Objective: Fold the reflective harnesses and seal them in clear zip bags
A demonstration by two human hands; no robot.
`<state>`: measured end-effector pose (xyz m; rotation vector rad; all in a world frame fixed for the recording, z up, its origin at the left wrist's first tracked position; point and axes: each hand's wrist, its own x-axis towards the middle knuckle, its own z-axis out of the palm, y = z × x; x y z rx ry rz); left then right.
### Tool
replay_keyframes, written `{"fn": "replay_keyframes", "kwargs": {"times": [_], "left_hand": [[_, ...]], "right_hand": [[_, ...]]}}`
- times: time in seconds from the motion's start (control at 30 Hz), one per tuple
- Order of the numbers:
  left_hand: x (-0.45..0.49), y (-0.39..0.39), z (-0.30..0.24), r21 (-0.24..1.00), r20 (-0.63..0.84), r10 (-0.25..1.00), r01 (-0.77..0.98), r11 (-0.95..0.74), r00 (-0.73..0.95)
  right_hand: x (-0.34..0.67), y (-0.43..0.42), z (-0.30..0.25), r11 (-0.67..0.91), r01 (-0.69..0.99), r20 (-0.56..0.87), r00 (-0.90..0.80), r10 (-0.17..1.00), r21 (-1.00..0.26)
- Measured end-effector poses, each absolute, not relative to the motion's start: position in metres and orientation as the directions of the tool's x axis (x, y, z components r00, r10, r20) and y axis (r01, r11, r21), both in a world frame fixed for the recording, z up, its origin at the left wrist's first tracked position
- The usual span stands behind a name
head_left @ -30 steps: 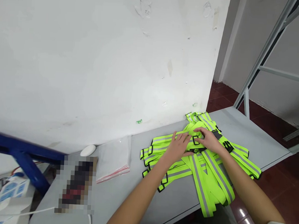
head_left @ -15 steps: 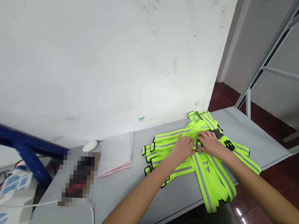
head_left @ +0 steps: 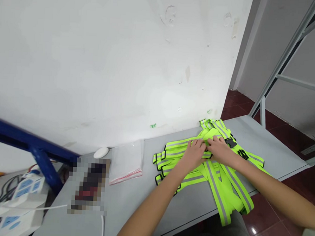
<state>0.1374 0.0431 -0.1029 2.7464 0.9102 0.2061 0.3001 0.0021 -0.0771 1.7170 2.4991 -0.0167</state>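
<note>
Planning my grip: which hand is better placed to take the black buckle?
Right, probably: the right hand lies beside the black buckle on the neon reflective vest, while the left hand sits farther off.

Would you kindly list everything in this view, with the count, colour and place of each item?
table: one, grey, along the wall
wall: one, white, behind the table
reflective vests: heap, count unclear, neon yellow-green with grey stripes, on the table's right
plastic bags: stack, clear with red edging, left of the vests
blurred object: one, colour unclear, left of the bags
blue frame: one, blue, far left
shelf frame: one, grey, far right
floor: dark red tile, lower right
left hand: one, on the vests
right hand: one, on the vests
</note>
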Motion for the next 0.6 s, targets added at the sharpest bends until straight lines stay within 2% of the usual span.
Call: {"fn": "replay_keyframes", "kwargs": {"times": [0.07,0.1,0.17,0.2,0.27,0.33,0.4,0.5,0.6], "left_hand": [[0.123,0.039,-0.097,0.456,0.104,0.621,0.518,-0.724,0.777],[0.116,0.038,-0.095,0.63,0.12,0.658,0.455,-0.629,0.743],[0.104,0.039,-0.091,0.928,0.063,0.725,0.228,-0.296,0.686],[0.1,0.04,-0.089,0.99,-0.006,0.721,0.104,-0.091,0.693],[0.097,0.042,-0.086,0.974,-0.131,0.634,-0.018,0.224,0.762],[0.099,0.041,-0.083,0.931,-0.239,0.574,0.018,0.363,0.783],[0.103,0.039,-0.081,0.921,-0.328,0.604,0.104,0.375,0.726],[0.104,0.036,-0.077,0.92,-0.365,0.628,0.164,0.356,0.687],[0.099,0.036,-0.069,0.875,-0.42,0.552,0.162,0.456,0.72]], "right_hand": [[0.303,-0.009,-0.074,0.365,0.929,-0.064,-0.361,0.93,0.065],[0.304,-0.014,-0.072,0.368,0.927,-0.053,-0.365,0.93,0.068],[0.305,-0.022,-0.07,0.376,0.924,-0.021,-0.375,0.927,0.074],[0.305,-0.024,-0.069,0.383,0.92,0.003,-0.384,0.923,0.078],[0.302,-0.027,-0.067,0.403,0.911,0.063,-0.409,0.91,0.087],[0.298,-0.028,-0.064,0.434,0.895,0.121,-0.444,0.888,0.103],[0.293,-0.028,-0.059,0.469,0.875,0.161,-0.483,0.861,0.12],[0.287,-0.028,-0.048,0.529,0.843,0.185,-0.538,0.822,0.098],[0.284,-0.025,-0.034,0.596,0.801,0.109,-0.589,0.801,-0.053]]}}
